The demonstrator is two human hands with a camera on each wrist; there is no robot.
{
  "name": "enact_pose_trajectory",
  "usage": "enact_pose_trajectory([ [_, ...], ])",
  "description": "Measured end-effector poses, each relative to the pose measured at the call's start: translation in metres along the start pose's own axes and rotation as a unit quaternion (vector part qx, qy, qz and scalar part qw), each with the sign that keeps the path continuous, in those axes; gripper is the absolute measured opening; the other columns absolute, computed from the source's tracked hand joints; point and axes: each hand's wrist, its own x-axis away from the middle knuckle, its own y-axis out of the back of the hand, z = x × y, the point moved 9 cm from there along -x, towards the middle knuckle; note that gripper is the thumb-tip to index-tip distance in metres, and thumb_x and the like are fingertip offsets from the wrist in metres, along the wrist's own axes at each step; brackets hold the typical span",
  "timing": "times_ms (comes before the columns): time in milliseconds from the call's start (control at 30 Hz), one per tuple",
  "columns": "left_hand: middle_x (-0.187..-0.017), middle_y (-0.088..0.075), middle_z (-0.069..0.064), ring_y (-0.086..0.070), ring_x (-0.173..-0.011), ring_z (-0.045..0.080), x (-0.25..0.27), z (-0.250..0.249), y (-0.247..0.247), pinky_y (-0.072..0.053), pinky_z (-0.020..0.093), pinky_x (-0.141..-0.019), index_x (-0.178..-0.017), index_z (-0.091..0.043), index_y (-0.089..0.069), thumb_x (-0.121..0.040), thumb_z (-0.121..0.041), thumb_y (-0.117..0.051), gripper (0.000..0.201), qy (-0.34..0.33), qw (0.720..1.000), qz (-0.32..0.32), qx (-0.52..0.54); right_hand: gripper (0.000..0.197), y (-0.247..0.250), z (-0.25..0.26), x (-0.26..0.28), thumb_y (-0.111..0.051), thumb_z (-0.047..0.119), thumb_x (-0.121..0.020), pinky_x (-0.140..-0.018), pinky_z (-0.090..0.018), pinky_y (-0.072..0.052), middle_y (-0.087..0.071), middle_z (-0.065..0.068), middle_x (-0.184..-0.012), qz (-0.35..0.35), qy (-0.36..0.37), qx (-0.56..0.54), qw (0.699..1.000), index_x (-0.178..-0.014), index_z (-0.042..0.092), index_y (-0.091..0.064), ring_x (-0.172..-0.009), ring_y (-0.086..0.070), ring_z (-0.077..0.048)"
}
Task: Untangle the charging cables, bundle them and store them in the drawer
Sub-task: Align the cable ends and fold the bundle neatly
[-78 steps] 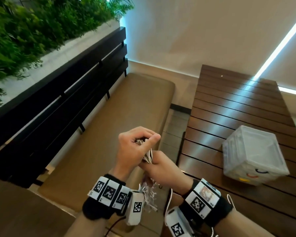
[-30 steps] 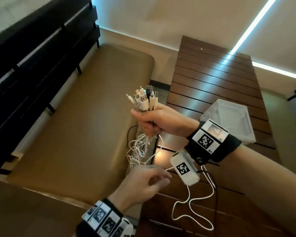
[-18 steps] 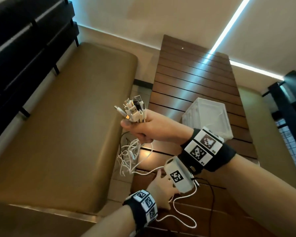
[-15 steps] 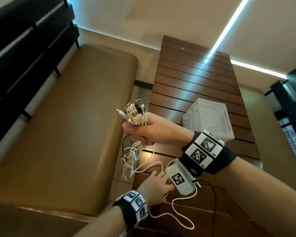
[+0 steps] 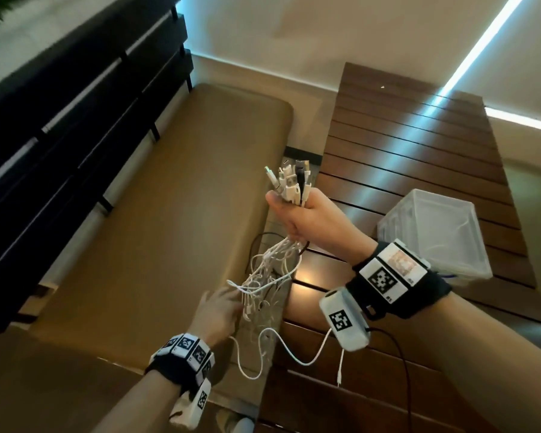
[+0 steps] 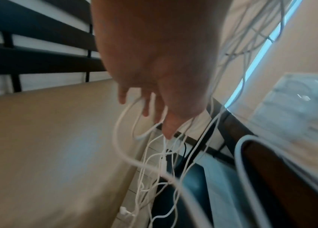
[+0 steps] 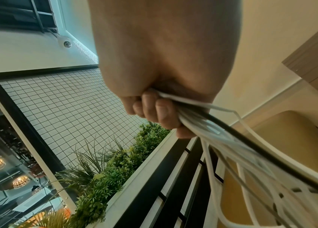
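My right hand (image 5: 297,214) grips a bunch of charging cables (image 5: 289,185) just below their plugs, which stick up above the fist. In the right wrist view the curled fingers (image 7: 154,111) clamp the white and black cables (image 7: 202,117). Below the fist the cables hang in a loose tangle (image 5: 263,276) over the gap between bench and table. My left hand (image 5: 222,307) is lower, fingers spread and straight, touching the tangle from the left. In the left wrist view white loops (image 6: 134,123) hang across the fingertips (image 6: 167,132). No drawer is in view.
A dark slatted wooden table (image 5: 403,151) lies on the right with a clear plastic box (image 5: 434,232) on it. A tan padded bench (image 5: 169,214) with a black slatted back (image 5: 75,120) runs along the left. One white cable end trails on the table (image 5: 339,375).
My left hand has let go near the plugs, dropped below the right hand and moved left into the hanging tangle. The right hand keeps its grip on the bunch, held a little higher.
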Motion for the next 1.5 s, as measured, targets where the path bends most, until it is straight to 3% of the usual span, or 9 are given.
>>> enact_pose_trajectory([
  [100, -0.164, -0.021, 0.0, -0.013, -0.153, 0.023, -0.004, 0.018, 0.0, -0.01, 0.056, -0.121, -0.147, -0.031, -0.044, -0.098, -0.028, -0.055, 0.05, 0.1, 0.994, 0.009, 0.035, 0.049, 0.004, 0.0, -0.005, -0.052, 0.032, -0.103, -0.054, -0.036, -0.036, -0.04, 0.009, -0.047, -0.04, 0.001, -0.009, 0.999, -0.056, 0.02, -0.042, -0.043, -0.037, -0.01],
  [167, -0.152, -0.042, 0.003, -0.034, -0.144, 0.023, -0.002, 0.012, 0.011, -0.028, 0.048, -0.119, -0.14, -0.027, -0.052, -0.099, -0.04, -0.053, 0.043, 0.108, 0.992, -0.011, 0.065, 0.05, 0.006, -0.004, -0.007, -0.052, 0.033, -0.103, -0.052, -0.034, -0.034, -0.038, 0.009, -0.047, -0.057, -0.005, -0.023, 0.998, -0.057, 0.018, -0.041, -0.042, -0.036, -0.009],
  [400, -0.15, -0.035, -0.011, -0.041, -0.135, 0.014, 0.022, -0.094, -0.025, -0.035, 0.029, -0.107, -0.143, -0.046, -0.041, -0.092, -0.049, -0.063, 0.056, -0.09, 0.976, 0.135, 0.148, 0.049, 0.0, -0.013, -0.011, -0.051, 0.033, -0.103, -0.05, -0.029, -0.035, -0.039, 0.008, -0.048, -0.048, -0.01, -0.017, 0.999, -0.057, 0.019, -0.041, -0.043, -0.036, -0.008],
  [700, -0.11, -0.059, -0.017, -0.059, -0.103, 0.002, 0.016, -0.029, 0.021, -0.052, 0.028, -0.096, -0.113, -0.034, -0.062, -0.096, -0.027, -0.062, 0.018, 0.011, 0.979, -0.01, 0.202, 0.05, 0.002, -0.005, -0.003, -0.052, 0.039, -0.101, -0.056, -0.04, -0.049, -0.041, 0.007, -0.046, -0.062, 0.003, 0.003, 0.998, -0.053, 0.027, -0.046, -0.041, -0.042, -0.008],
  [900, -0.152, -0.03, -0.022, -0.032, -0.137, -0.006, 0.025, -0.064, 0.124, -0.03, 0.012, -0.108, -0.155, -0.03, -0.026, -0.068, -0.045, -0.087, 0.108, -0.121, 0.892, -0.129, 0.415, 0.053, -0.017, 0.0, 0.013, -0.049, 0.049, -0.099, -0.077, -0.053, -0.055, -0.059, -0.016, -0.05, -0.036, 0.004, 0.016, 0.999, -0.062, 0.013, -0.062, -0.053, -0.061, -0.036],
  [1033, -0.103, -0.07, -0.001, -0.068, -0.097, 0.015, 0.008, -0.109, 0.136, -0.058, 0.044, -0.085, -0.108, -0.011, -0.065, -0.074, -0.045, -0.078, 0.05, -0.188, 0.871, -0.105, 0.441, 0.053, -0.033, 0.013, 0.02, -0.05, 0.049, -0.099, -0.05, -0.035, -0.046, -0.049, 0.002, -0.045, -0.028, 0.028, 0.017, 0.999, -0.06, 0.013, -0.051, -0.042, -0.049, -0.017],
  [1233, -0.071, -0.065, 0.005, -0.063, -0.069, 0.022, -0.004, -0.105, 0.121, -0.056, 0.039, -0.062, -0.08, -0.01, -0.063, -0.094, -0.02, -0.06, 0.017, -0.101, 0.863, -0.168, 0.466, 0.049, -0.043, 0.015, 0.016, -0.053, 0.038, -0.101, -0.049, -0.032, -0.031, -0.037, 0.001, -0.054, -0.039, 0.018, 0.001, 0.999, -0.067, 0.005, -0.041, -0.048, -0.034, -0.015],
  [1333, -0.076, -0.064, -0.015, -0.063, -0.081, 0.015, -0.006, -0.087, 0.096, -0.058, 0.031, -0.08, -0.082, -0.031, -0.055, -0.095, -0.003, -0.061, 0.032, -0.014, 0.88, -0.119, 0.46, 0.049, -0.051, 0.021, 0.019, -0.054, 0.038, -0.101, -0.053, -0.035, -0.032, -0.038, 0.001, -0.056, -0.022, 0.009, 0.02, 1.0, -0.063, 0.009, -0.043, -0.052, -0.035, -0.018],
  [1500, -0.056, -0.055, 0.018, -0.044, -0.05, 0.026, -0.02, -0.068, 0.108, -0.041, 0.046, -0.047, -0.064, 0.003, -0.054, -0.083, -0.045, -0.063, 0.052, -0.085, 0.882, -0.181, 0.426, 0.043, -0.036, 0.067, 0.019, -0.051, 0.035, -0.103, -0.048, -0.023, -0.028, -0.035, 0.007, -0.054, -0.002, 0.034, -0.008, 0.999, -0.064, 0.019, -0.042, -0.046, -0.03, -0.01],
])
